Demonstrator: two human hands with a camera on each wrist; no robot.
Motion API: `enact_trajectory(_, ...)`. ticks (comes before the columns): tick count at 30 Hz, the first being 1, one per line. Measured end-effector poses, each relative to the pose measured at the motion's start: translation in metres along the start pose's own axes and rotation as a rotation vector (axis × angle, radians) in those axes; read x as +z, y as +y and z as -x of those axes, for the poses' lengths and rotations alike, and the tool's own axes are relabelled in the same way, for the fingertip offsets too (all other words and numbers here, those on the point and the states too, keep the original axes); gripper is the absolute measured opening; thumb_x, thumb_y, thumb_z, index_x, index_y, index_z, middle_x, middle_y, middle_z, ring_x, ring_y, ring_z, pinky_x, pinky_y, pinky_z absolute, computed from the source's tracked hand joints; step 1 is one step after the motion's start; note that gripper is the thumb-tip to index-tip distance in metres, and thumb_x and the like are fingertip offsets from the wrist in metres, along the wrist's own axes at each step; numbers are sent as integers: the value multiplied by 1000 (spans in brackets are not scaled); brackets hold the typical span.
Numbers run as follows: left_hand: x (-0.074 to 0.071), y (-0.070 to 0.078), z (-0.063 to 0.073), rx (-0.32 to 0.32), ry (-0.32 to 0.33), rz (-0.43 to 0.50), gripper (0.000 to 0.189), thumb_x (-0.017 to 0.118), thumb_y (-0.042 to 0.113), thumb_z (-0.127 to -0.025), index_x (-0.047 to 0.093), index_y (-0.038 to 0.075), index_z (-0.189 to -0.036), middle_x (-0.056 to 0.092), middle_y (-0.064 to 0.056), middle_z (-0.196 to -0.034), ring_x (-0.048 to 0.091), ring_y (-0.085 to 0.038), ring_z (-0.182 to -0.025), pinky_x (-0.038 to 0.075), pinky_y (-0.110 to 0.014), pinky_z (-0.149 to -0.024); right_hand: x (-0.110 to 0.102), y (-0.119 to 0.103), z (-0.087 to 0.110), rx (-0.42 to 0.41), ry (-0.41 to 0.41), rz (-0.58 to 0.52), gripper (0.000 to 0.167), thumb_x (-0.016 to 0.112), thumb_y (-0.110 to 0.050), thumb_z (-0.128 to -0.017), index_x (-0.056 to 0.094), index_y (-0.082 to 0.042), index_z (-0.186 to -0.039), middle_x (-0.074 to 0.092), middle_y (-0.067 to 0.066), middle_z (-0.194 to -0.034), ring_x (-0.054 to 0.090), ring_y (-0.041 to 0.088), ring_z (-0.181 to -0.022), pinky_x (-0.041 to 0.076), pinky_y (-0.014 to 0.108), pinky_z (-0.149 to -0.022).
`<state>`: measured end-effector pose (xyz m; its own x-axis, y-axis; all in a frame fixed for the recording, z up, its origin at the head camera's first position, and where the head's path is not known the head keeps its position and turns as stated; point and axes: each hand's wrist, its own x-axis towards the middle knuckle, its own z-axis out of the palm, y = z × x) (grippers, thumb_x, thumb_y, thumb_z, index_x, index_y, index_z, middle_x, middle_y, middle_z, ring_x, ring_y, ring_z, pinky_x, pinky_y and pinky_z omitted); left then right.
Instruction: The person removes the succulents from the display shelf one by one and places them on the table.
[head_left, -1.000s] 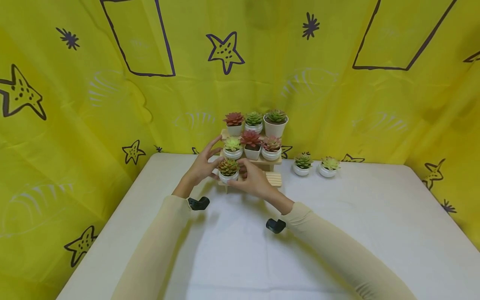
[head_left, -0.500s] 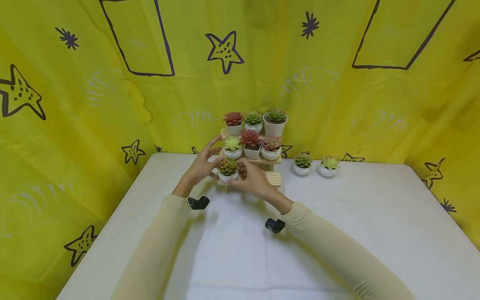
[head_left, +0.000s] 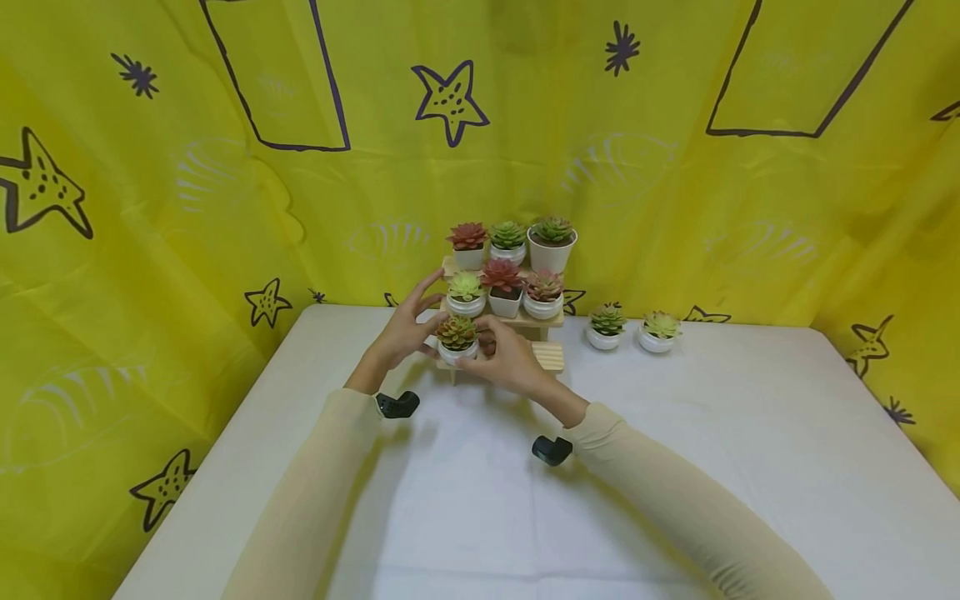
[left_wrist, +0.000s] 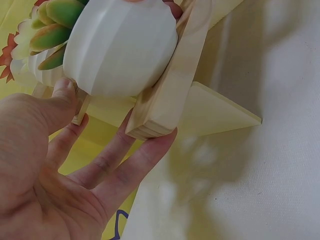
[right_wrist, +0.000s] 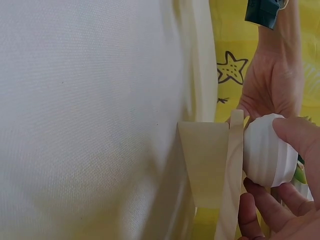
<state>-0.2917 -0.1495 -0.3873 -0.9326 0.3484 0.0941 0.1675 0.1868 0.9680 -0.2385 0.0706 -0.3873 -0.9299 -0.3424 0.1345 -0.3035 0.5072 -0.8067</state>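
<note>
In the head view, a potted succulent (head_left: pixel 457 338) with green and reddish leaves in a round white pot stands at the left end of the lowest tier of a wooden stand (head_left: pixel 549 357). My right hand (head_left: pixel 508 358) holds this pot from the right. The right wrist view shows its thumb on the white ribbed pot (right_wrist: pixel 269 150) and the fingers under its other side. My left hand (head_left: pixel 405 336) is at the stand's left side. In the left wrist view, its extended fingers (left_wrist: pixel 150 157) touch the tier ends, and the thumb lies close to the pot (left_wrist: pixel 122 47).
The middle tier bears three succulents, including a red one (head_left: pixel 503 287). Three more stand on the top tier, including a green one in a taller pot (head_left: pixel 551 246). Two potted succulents, one dark green (head_left: pixel 605 327) and one pale (head_left: pixel 658 332), stand on the white table to the right.
</note>
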Motion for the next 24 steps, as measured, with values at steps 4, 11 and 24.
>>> enact_trajectory(4,0,0,0,0,0,-2,76,56,5,-106,23,43,-163,35,-17,-162,64,-50,-111,62,-50,-60,-3,0,0,-7,-2,-34,61,85,-24,-88,55,-4,-137,64,17,-128,65,30,-112,55,45,-95)
enact_trajectory(11,0,1,0,-3,-1,-3,76,56,6,-106,23,42,-163,36,-17,-161,68,-42,-101,62,-51,-59,-6,0,2,-26,-2,-49,60,86,-20,-86,56,-2,-135,66,17,-126,66,29,-107,57,41,-91)
enact_trajectory(24,0,2,1,-25,-5,3,75,56,8,-106,22,44,-163,34,-17,-163,66,-49,-105,62,-48,-61,-16,5,11,-81,-11,-46,62,85,-22,-87,56,-6,-140,62,14,-137,68,29,-104,57,41,-88)
